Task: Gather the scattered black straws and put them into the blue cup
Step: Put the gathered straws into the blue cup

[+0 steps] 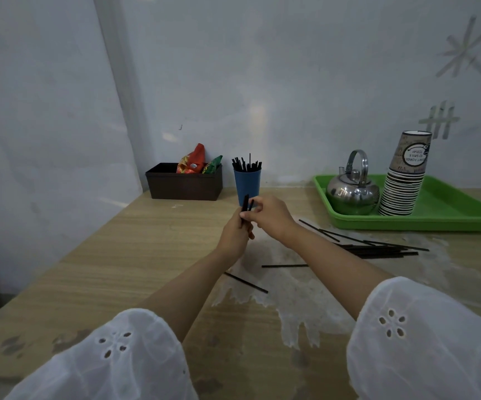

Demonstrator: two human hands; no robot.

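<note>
The fingers (pixel 250 233) of the left hand (pixel 235 235) curl round a small bunch of black straws (pixel 245 203), held upright. The right hand (pixel 271 216) pinches the bunch near its top. Just beyond the fingers stands the blue cup (pixel 247 184), with more straws upright in it. To the right of the fingers and nearer the person, loose straws (pixel 377 248) lie scattered on the worktop (pixel 118 255).
</note>
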